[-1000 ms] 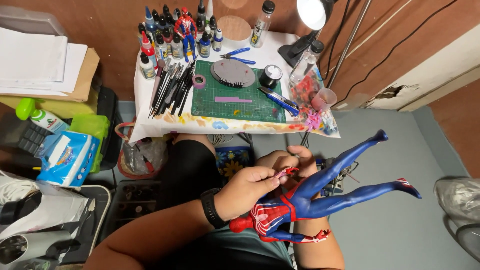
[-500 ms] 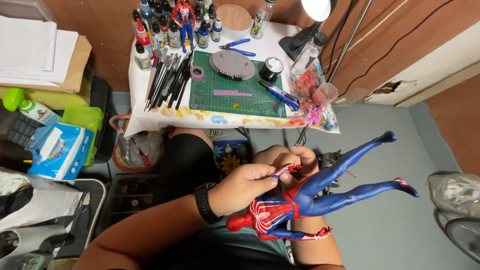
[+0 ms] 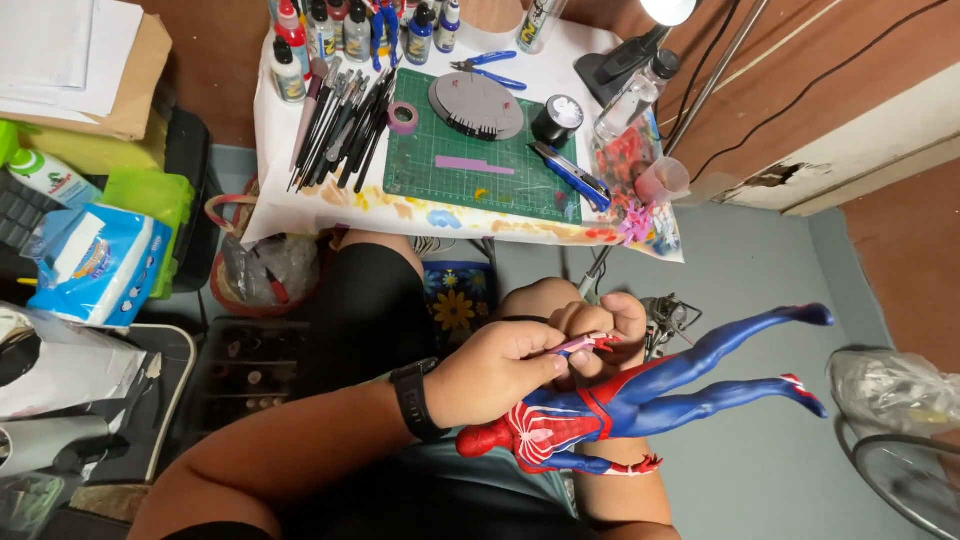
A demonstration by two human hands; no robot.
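Head view, looking down over the person's lap. Left hand [image 3: 495,372], black watch [image 3: 415,400] on the wrist, is closed around the torso of a red-and-blue action figure [image 3: 610,405], fingers wrapped over the chest and back. Figure lies roughly level above the lap, red head toward the lower left, blue legs stretched out to the right and slightly spread, red feet at the far ends. Right hand [image 3: 605,330] sits just behind the left, fingers curled tight, pinching the figure's raised arm near its small red hand; exact grip point partly hidden by the left hand's fingers. Both hands touch each other at the knuckles.

Beyond the knees, a small tabletop [image 3: 300,205] covered in paint-stained white paper. On it: green cutting mat [image 3: 470,165] with a grey round base [image 3: 477,105] on its upper part, roll of purple tape [image 3: 402,118] at the mat's left edge, bundle of dark brushes [image 3: 345,125] left of the mat, row of paint bottles [image 3: 345,30] along the far edge, blue pliers [image 3: 487,68], black round jar [image 3: 557,118], blue craft knife [image 3: 570,172] at the mat's right edge. Desk lamp [image 3: 640,45] at the far right corner.

Left of the tabletop, on the floor: blue-white tissue pack [image 3: 95,262], green containers [image 3: 150,195], stacked papers [image 3: 60,50].
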